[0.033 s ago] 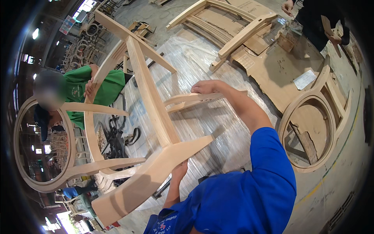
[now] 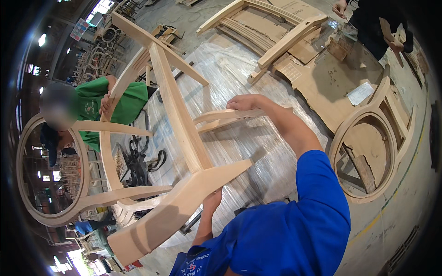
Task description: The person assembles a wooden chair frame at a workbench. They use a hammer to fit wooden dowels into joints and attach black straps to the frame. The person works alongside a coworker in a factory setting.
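while someone (image 2: 92, 99) stands nearby, hands (image 2: 240, 101) hold a chair frame (image 2: 177, 110)

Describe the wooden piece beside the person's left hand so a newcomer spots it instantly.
Find the plastic-wrapped surface mid-picture, then the pale wooden frame over its left side. At the frame's near end, a thick piece slants toward the picture's lower left, the left hand at its edge. It looks broader than the frame's other pieces and reaches lowest in the picture.
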`<move>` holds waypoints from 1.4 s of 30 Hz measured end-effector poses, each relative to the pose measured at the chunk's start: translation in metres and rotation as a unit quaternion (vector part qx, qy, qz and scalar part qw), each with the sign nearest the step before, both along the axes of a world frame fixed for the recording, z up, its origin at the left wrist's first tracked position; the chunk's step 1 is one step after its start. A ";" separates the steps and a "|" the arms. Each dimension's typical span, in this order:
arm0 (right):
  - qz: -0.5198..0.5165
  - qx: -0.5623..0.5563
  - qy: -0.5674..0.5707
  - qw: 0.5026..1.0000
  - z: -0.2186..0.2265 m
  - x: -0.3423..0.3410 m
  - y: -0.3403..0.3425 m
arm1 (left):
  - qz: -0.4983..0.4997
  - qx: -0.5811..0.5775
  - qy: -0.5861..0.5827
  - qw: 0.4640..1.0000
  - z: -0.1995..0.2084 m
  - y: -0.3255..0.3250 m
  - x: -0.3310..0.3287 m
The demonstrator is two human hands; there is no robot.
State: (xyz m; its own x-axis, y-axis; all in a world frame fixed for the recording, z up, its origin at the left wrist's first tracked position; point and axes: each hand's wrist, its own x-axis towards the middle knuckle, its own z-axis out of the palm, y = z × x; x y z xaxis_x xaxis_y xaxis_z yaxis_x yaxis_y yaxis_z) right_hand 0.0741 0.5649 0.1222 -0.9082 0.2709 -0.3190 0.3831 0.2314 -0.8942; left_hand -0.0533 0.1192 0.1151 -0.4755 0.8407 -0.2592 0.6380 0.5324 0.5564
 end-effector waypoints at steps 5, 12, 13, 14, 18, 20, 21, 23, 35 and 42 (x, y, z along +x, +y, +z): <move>-0.053 -0.126 -0.069 0.988 0.014 0.005 -0.006 | 0.005 -0.019 -0.003 1.000 0.000 0.002 0.002; -0.041 0.079 0.020 0.996 0.012 -0.030 0.002 | -0.035 -0.001 0.019 0.999 0.004 0.002 0.000; -0.007 0.131 0.021 0.991 0.019 -0.041 -0.002 | -0.037 -0.007 0.025 0.999 0.002 -0.003 0.001; -0.003 0.191 0.036 0.981 0.021 -0.058 -0.010 | -0.039 -0.009 0.032 0.999 -0.002 -0.013 0.002; -0.034 0.406 0.126 0.905 0.001 -0.132 -0.036 | -0.059 -0.023 0.048 0.997 -0.007 -0.034 -0.001; -0.066 0.478 0.152 0.863 -0.019 -0.159 -0.039 | -0.033 -0.052 0.032 0.998 -0.001 -0.037 -0.004; -0.091 0.501 0.148 0.848 -0.027 -0.170 -0.032 | -0.029 -0.064 0.027 0.997 0.004 -0.031 -0.012; -0.119 0.501 0.109 0.850 -0.044 -0.181 -0.022 | -0.017 -0.085 0.018 0.996 0.011 -0.027 -0.018; -0.108 0.404 0.004 0.908 -0.049 -0.022 -0.088 | 0.025 -0.094 -0.008 0.995 0.013 -0.031 0.011; -0.161 0.389 -0.071 0.904 -0.014 0.067 -0.091 | 0.044 0.015 -0.039 0.998 0.017 -0.041 0.018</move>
State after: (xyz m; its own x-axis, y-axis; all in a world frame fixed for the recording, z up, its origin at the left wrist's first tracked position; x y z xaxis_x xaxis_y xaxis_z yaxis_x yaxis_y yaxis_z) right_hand 0.1409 0.4738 0.1079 -0.7073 0.7065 -0.0242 0.6405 0.6260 -0.4449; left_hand -0.0350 0.0785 0.1322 -0.5271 0.8043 -0.2743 0.5431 0.5671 0.6192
